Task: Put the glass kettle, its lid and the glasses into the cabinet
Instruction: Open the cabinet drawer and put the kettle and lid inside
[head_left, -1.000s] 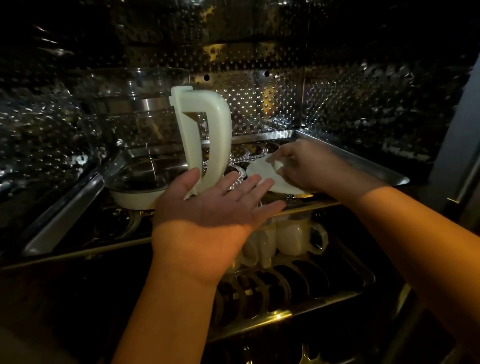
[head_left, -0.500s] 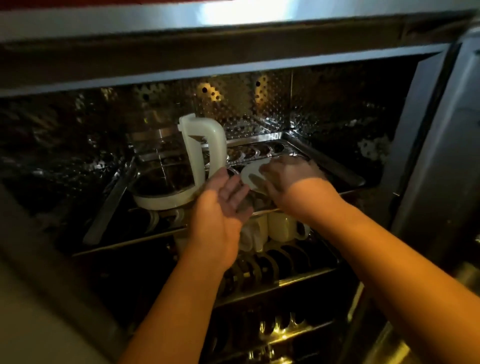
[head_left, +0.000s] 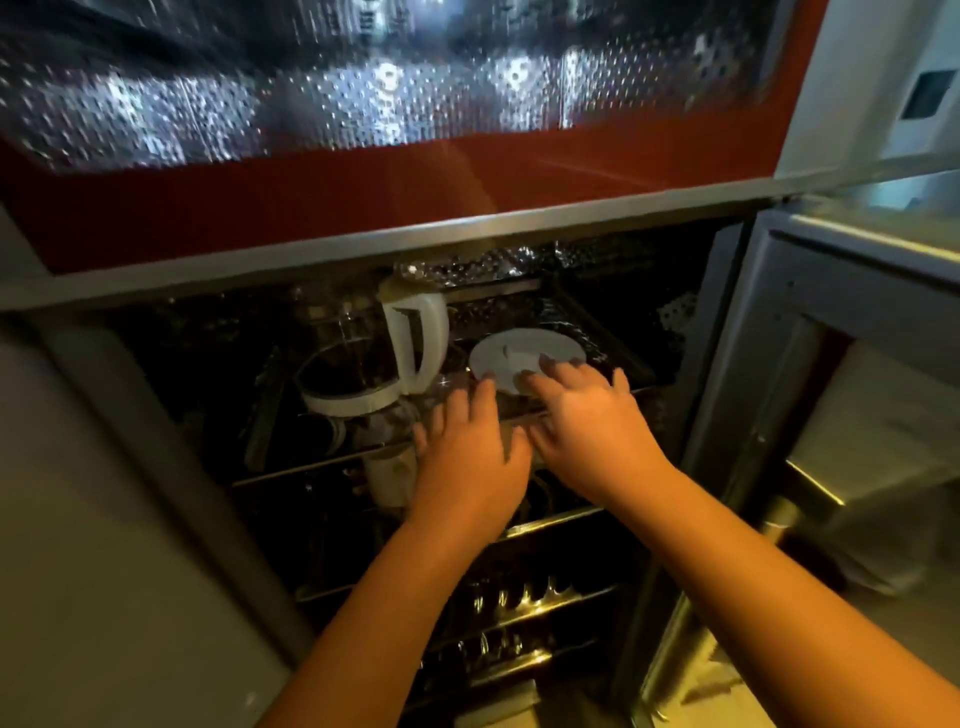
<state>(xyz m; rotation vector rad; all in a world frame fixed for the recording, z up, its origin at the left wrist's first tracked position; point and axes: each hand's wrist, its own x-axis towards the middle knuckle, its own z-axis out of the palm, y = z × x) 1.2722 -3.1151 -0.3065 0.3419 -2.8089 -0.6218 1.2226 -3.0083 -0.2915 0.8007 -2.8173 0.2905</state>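
Person visible only as two arms. Bare left hand (head_left: 467, 457), bare right hand (head_left: 582, 421). Both wrists uncovered, skin running smooth from hand into arm. left forearm (head_left: 374, 613) bare along whole visible length, cut off by bottom frame edge. right forearm (head_left: 779, 582) likewise bare, cut off at lower right edge. Fingers slim, tips rounded. Nails on right fingertips (head_left: 545, 364) short, trimmed close. Knuckle ridges faint on back of right hand. Light dim, slight blur: finer skin detail unreadable.
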